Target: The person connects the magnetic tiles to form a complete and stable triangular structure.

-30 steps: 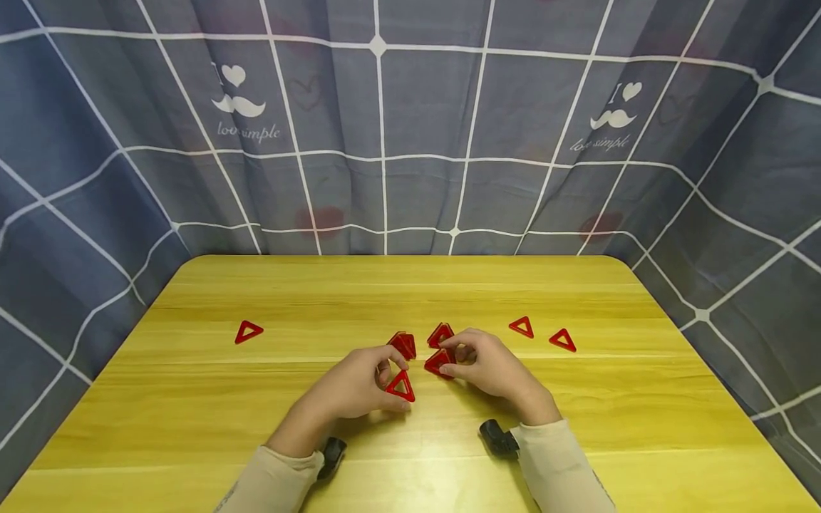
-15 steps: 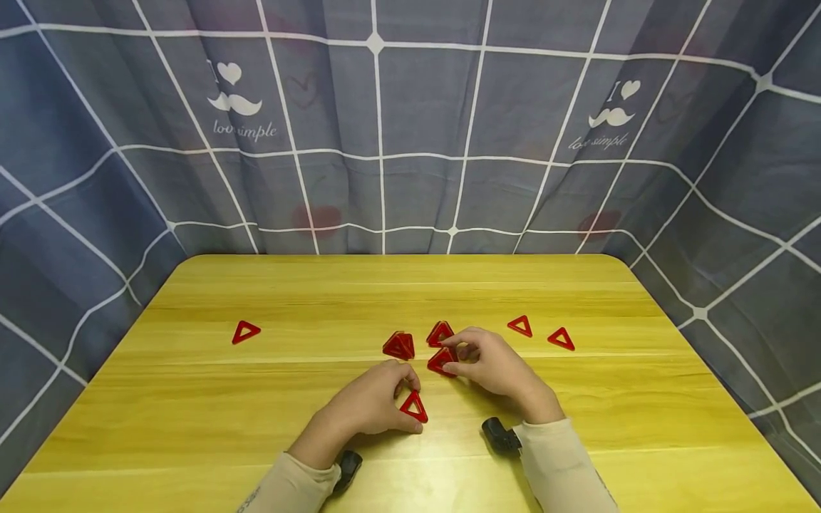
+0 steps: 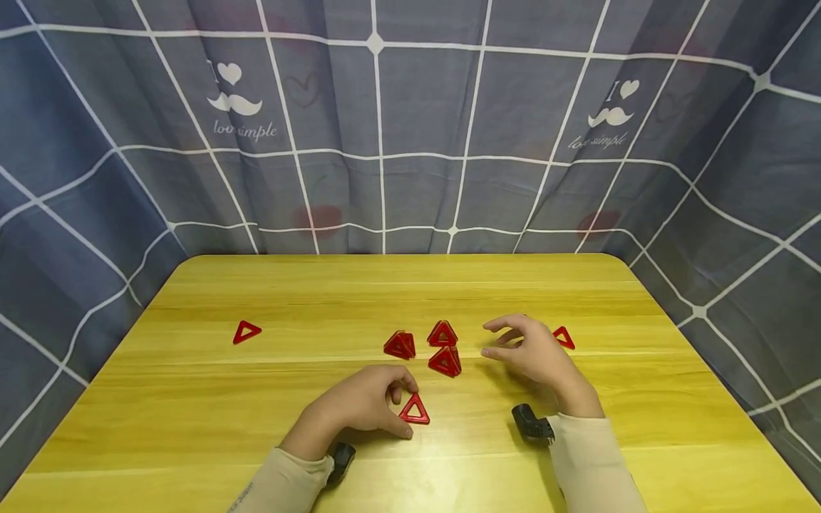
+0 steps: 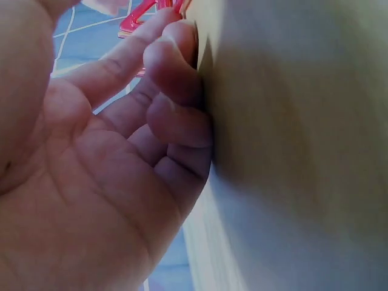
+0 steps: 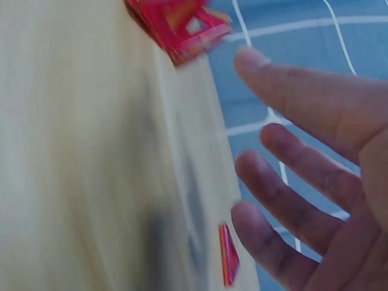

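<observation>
My left hand (image 3: 372, 399) is around a flat red triangle frame (image 3: 415, 410) on the table. Its index fingertip is right at the triangle's top corner, the thumb by the lower left edge. In the left wrist view the other fingers of this hand curl against the tabletop. My right hand (image 3: 535, 353) is in the air, fingers apart and holding nothing, right of three red pyramid-like clusters of triangles: one at left (image 3: 400, 345), a back one (image 3: 442, 333) and a front one (image 3: 445, 361). The right wrist view shows red triangle pieces (image 5: 182, 27) beyond the thumb.
One loose red triangle (image 3: 246, 332) lies at the far left of the wooden table (image 3: 308, 285). Another loose triangle (image 3: 564, 338) is just behind the right hand. A grey checked curtain (image 3: 417, 192) hangs behind and at both sides.
My right hand has left the front cluster and moved right, now covering one loose triangle. The left hand brought its triangle toward me onto the table, and its fingers have loosened.
</observation>
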`<action>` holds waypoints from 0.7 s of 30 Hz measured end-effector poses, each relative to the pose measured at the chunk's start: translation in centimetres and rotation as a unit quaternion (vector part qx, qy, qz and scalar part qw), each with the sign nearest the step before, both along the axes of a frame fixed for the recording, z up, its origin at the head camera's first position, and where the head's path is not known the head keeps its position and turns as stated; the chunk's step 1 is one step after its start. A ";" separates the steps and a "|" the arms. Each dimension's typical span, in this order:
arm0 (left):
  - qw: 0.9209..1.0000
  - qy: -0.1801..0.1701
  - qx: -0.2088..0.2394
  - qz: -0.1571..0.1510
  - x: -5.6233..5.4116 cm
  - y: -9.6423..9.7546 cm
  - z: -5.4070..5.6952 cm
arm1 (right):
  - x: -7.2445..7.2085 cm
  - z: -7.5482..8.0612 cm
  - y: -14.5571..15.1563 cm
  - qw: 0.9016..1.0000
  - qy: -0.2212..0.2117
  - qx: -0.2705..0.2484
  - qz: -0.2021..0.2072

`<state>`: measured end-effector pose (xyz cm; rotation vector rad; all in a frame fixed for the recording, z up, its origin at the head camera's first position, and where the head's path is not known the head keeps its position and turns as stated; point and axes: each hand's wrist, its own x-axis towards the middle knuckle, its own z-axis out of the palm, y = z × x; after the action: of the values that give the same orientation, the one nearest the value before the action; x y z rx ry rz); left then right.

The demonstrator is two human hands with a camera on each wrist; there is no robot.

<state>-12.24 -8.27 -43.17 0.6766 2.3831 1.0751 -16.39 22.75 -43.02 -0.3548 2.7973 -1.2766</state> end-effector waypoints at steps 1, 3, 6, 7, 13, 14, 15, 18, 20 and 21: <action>1.000 -0.004 0.002 -0.001 0.0 -0.1 0.0 | 0.0 0.0 0.4 1.000 0.004 0.004 -0.015; 1.000 -0.008 0.007 -0.002 -0.1 -0.2 -0.1 | 0.0 0.1 1.3 0.999 0.020 0.009 -0.030; 1.000 -0.009 0.011 -0.002 -0.3 -0.2 -0.2 | -0.1 0.2 2.4 0.998 0.041 0.028 -0.040; 1.000 -0.007 0.013 -0.001 -0.3 -0.2 -0.2 | -0.2 0.3 2.8 0.998 0.046 0.036 -0.039; 1.000 -0.004 0.013 0.002 -0.4 -0.1 -0.3 | -2.0 1.0 3.8 0.994 0.045 0.103 -0.021; 1.000 -0.007 0.014 0.002 -0.4 -0.2 -0.3 | -2.4 1.0 3.8 0.992 0.045 0.116 -0.013; 1.000 -0.010 0.014 0.002 -0.4 -0.2 -0.3 | -2.8 1.0 3.8 0.991 0.048 0.127 -0.004; 1.000 -0.018 0.017 0.003 -0.3 -0.2 -0.3 | -3.7 0.5 3.6 0.986 0.059 0.155 0.026; 1.000 -0.024 0.018 0.004 -0.3 -0.3 -0.3 | -4.2 0.2 3.5 0.981 0.071 0.172 0.047; 0.999 -0.026 0.018 0.004 -0.3 -0.3 -0.4 | -4.3 0.0 3.5 0.980 0.071 0.179 0.054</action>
<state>-12.50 -8.54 -43.52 0.6432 2.3294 1.1268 -20.72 26.23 -42.98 -0.5859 2.9956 -0.7318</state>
